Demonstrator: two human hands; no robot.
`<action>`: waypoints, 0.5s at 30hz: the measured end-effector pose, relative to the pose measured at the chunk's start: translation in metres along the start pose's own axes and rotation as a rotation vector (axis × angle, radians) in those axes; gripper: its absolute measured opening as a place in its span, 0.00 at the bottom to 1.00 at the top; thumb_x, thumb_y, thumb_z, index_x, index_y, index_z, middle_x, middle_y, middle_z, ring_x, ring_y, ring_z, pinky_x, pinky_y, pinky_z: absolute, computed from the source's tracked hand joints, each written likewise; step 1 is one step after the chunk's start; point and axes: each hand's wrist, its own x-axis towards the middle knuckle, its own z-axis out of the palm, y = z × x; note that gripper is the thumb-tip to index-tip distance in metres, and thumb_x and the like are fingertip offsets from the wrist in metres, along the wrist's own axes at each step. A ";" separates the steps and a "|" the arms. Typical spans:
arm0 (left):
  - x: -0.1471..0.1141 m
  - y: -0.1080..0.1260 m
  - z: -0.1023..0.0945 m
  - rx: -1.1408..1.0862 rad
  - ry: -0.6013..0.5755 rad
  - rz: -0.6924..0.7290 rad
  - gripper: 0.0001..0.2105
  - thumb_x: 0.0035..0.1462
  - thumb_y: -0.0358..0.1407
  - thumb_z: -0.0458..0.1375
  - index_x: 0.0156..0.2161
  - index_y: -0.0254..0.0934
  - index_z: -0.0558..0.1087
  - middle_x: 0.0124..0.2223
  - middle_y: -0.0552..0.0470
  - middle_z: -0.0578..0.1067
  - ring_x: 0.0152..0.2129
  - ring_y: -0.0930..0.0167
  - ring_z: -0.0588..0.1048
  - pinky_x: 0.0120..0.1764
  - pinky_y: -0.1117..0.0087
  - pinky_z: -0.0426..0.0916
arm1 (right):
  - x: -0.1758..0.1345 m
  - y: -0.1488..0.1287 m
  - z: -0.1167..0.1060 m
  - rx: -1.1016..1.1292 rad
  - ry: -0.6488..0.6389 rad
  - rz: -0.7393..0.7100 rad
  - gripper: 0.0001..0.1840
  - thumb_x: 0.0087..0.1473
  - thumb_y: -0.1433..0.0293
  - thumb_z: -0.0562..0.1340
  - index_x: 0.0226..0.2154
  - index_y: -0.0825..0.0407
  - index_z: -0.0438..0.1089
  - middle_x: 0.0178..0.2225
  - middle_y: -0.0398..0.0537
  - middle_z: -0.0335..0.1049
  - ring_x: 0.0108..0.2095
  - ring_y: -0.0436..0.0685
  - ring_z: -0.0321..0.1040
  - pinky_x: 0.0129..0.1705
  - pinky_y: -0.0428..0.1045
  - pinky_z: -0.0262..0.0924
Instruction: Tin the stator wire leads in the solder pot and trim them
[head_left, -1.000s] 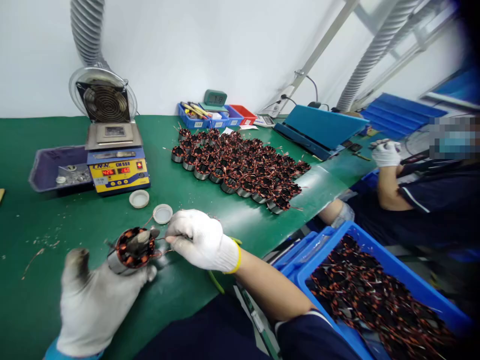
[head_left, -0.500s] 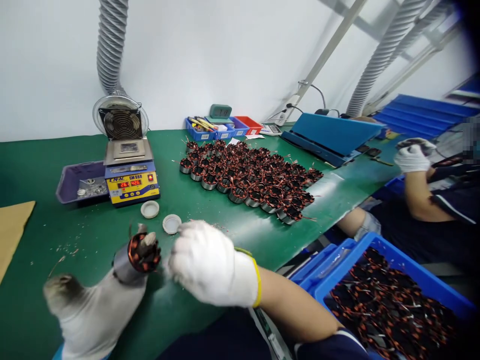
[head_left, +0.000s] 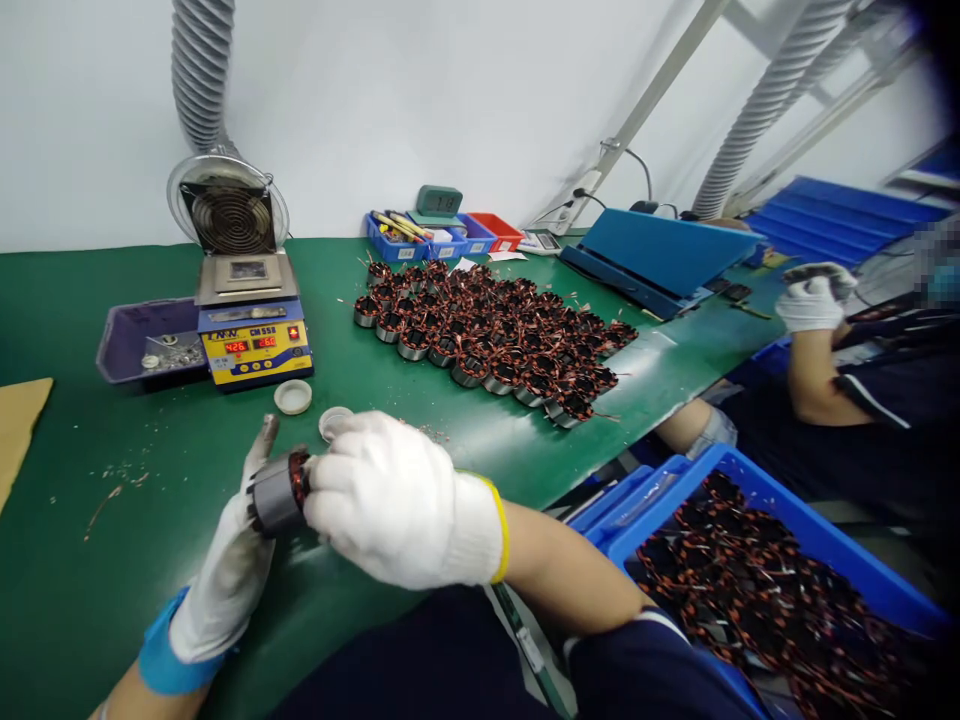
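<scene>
Sideways, metal core (head_left: 276,496) gripped by partly spread left hand (head_left: 232,568), right hand (head_left: 394,500), fingers curled, at coil end (head_left: 299,476), hold unclear.

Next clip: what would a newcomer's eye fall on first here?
Probably the dense cluster of copper-wound rings standing across the middle of the green table. Next might come the yellow-fronted machine with glowing red digits, to the left of the cluster. In front, the white-gloved right hand is at the wound end of a metal-sided ring held in the left hand.
</scene>
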 end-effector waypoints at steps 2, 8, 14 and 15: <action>0.000 -0.004 0.004 0.204 -0.016 0.028 0.22 0.35 0.36 0.76 0.40 0.39 0.81 0.49 0.49 0.80 0.45 0.60 0.76 0.46 0.72 0.72 | 0.004 0.009 -0.005 0.079 -0.010 0.006 0.10 0.60 0.69 0.56 0.31 0.52 0.71 0.31 0.46 0.70 0.33 0.56 0.63 0.40 0.55 0.60; -0.013 0.011 0.028 0.013 0.282 -0.280 0.12 0.56 0.44 0.62 0.32 0.35 0.78 0.29 0.50 0.81 0.24 0.68 0.77 0.27 0.71 0.75 | -0.019 0.047 0.000 0.608 0.528 0.374 0.10 0.61 0.70 0.58 0.28 0.52 0.70 0.30 0.45 0.71 0.34 0.52 0.69 0.44 0.51 0.66; -0.006 0.023 0.047 -0.109 0.508 -0.443 0.14 0.68 0.35 0.49 0.35 0.36 0.74 0.28 0.51 0.80 0.21 0.68 0.79 0.23 0.67 0.77 | -0.022 0.037 0.030 0.953 0.262 0.709 0.14 0.48 0.67 0.69 0.39 0.55 0.74 0.40 0.50 0.75 0.39 0.55 0.72 0.43 0.52 0.68; -0.005 0.022 0.047 -0.120 0.493 -0.447 0.14 0.68 0.34 0.48 0.34 0.36 0.74 0.27 0.51 0.80 0.21 0.68 0.79 0.22 0.67 0.77 | -0.017 0.034 0.036 1.028 0.203 0.731 0.20 0.45 0.67 0.71 0.42 0.55 0.74 0.42 0.50 0.75 0.40 0.55 0.72 0.44 0.52 0.68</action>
